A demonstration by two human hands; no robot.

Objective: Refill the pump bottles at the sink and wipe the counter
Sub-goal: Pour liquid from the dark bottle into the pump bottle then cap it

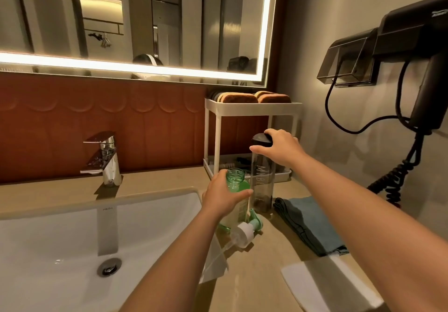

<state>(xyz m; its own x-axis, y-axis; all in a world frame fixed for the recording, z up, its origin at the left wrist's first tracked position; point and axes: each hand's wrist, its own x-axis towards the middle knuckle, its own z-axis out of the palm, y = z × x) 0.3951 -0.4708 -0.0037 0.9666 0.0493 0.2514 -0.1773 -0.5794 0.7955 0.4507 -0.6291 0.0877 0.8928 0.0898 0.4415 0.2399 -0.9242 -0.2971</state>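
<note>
**Open green bottle held beside the sink, tall bottle gripped by its cap**

The green bottle (238, 183) stands upright on the beige surface (155, 185), just right of the sink (60, 246). Its threaded neck is open. The left hand (223, 196) is wrapped round the bottle's shoulder, thumb across the front. Touching it or just beside it on the right stands a tall smoky bottle (263, 183) with pale lettering down its side. The right hand (282, 147) clasps its black cap (260, 140) from above, fingers curled over the top.

At the foot of the two bottles, on the near side, lie a green pump head (256, 220) and a white pump head (243, 233); the white one's clear tube runs toward the near left. What the pale, see-through shape under the left forearm is cannot be told.

To the right of the bottles a blue-grey cloth (312, 224) lies folded on the surface. Nearer, a white sheet (324, 285) lies at the near right, partly under the right forearm.

Directly behind the bottles stands a white rack (252, 108), with two sponges (238, 98) on its top shelf and small dark items, too dim to name, on its lower tray. A chrome tap (106, 158) stands at the far edge of the sink, in front of a reddish-brown panelled wall. A lit mirror (145, 20) hangs above it. On the right wall a black hair dryer (426, 74) hangs in its holder, its coiled cord dropping toward the surface.
</note>
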